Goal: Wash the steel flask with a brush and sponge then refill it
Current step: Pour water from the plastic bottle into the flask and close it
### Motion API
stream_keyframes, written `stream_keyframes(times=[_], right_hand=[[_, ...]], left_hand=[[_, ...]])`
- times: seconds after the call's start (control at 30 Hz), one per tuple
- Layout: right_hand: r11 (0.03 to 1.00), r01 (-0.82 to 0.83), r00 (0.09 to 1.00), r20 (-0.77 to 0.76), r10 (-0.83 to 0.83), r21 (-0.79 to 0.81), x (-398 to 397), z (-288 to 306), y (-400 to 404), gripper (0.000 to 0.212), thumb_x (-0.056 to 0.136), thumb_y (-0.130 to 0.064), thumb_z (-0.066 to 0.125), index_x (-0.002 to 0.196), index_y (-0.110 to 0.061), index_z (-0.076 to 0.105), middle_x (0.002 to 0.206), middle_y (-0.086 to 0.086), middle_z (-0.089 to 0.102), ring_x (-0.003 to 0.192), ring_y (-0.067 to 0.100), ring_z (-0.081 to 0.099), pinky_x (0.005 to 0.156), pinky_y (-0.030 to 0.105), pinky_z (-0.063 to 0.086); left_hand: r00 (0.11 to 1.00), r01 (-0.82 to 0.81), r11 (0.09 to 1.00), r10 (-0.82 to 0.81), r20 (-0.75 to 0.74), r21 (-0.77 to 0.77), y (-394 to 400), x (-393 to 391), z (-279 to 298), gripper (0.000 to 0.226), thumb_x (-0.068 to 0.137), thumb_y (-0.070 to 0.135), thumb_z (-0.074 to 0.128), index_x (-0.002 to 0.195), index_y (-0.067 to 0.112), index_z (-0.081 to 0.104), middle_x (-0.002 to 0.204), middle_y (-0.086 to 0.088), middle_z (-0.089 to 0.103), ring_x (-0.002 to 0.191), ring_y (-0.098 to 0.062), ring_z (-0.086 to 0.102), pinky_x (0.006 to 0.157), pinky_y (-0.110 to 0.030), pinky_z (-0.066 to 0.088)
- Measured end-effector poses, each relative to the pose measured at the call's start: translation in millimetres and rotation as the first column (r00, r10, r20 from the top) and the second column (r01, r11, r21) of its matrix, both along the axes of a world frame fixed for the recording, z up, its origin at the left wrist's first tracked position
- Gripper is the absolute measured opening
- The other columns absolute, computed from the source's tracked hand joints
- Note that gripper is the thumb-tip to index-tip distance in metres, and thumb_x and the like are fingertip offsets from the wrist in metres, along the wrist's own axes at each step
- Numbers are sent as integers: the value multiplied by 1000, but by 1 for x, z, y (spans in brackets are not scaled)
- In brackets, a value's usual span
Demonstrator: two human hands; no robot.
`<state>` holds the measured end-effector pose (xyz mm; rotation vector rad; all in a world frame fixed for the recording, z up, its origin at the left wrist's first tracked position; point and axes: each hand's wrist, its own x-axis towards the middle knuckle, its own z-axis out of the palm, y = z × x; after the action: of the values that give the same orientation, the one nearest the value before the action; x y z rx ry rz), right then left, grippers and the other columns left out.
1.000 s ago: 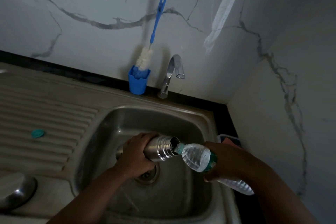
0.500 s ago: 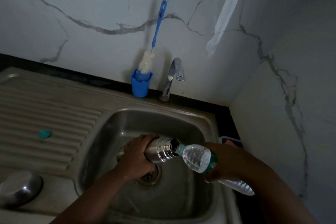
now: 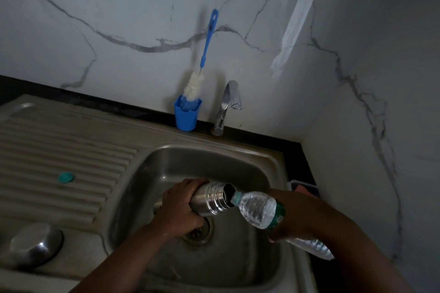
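Steel shows first at the lower left of the frame, where I see a round lid (image 3: 35,244) on the ribbed drainboard (image 3: 59,147), with a teal cap (image 3: 66,177) further up. At centre my left hand (image 3: 177,209) curls around the flask (image 3: 210,198), tilted over the sink (image 3: 207,157). A blue brush (image 3: 204,54) stands in its cup (image 3: 187,114) beside the tap (image 3: 227,104). Right of centre, my right hand (image 3: 300,214) grips a plastic bottle (image 3: 259,209), its neck at the flask's mouth.
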<state>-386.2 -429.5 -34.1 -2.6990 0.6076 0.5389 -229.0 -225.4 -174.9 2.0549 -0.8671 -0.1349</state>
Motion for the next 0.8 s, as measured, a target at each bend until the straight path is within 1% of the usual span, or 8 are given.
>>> stream_keyframes(times=[0.13,0.23,0.37,0.47,0.53,0.63,0.8], right_hand=[[1000,-14,1000,5,14,1,-2,4,1,74,64,-37,84,128,-40,47,122,-14,59,106,7,56,88,26,45],[1000,-11,1000,-11,11,-18,-2,6,2,72,64,-37,83,126,-40,46,122,-15,58,107,9,56,89,28,46],[1000,-4,1000,-6,4,-11,-2,6,2,71,63,-38,83,125,-41,48,115,-16,59,103,8,57,88,28,47],[1000,4,1000,-11,-4,-5,-3,6,3,73,64,-36,83,127,-41,46,120,-14,59,107,10,57,92,31,47],[1000,5,1000,-8,-5,-14,-3,5,2,74,62,-38,84,126,-42,46,120,-13,60,106,10,57,91,31,48],[1000,-1,1000,-16,1,-16,-2,4,1,75,62,-39,84,126,-43,46,119,-14,59,105,9,56,88,29,46],[1000,8,1000,-24,-8,-17,-2,5,1,72,61,-40,83,123,-42,46,116,-13,61,104,9,57,90,31,47]], left_hand=[[1000,1,1000,-1,-8,-5,1,-2,3,94,41,37,70,127,48,35,118,11,60,108,-17,60,95,-45,47],[1000,9,1000,-9,1,0,1,-1,4,95,42,36,74,127,48,36,118,13,60,107,-16,60,94,-43,48],[1000,18,1000,-18,2,6,1,-1,5,95,43,36,77,127,49,35,118,14,59,107,-15,60,94,-45,47],[1000,22,1000,-22,-4,3,1,-2,6,93,43,40,73,127,51,35,118,16,58,108,-14,59,96,-47,46],[1000,23,1000,-23,-2,8,2,-2,6,93,43,39,74,127,50,35,118,17,58,109,-13,59,96,-46,46],[1000,19,1000,-19,8,9,1,-1,6,92,44,37,76,127,49,36,118,15,59,107,-14,60,95,-46,47],[1000,16,1000,-16,11,7,1,-2,8,90,42,40,70,126,48,38,117,12,61,106,-17,61,93,-46,48]])
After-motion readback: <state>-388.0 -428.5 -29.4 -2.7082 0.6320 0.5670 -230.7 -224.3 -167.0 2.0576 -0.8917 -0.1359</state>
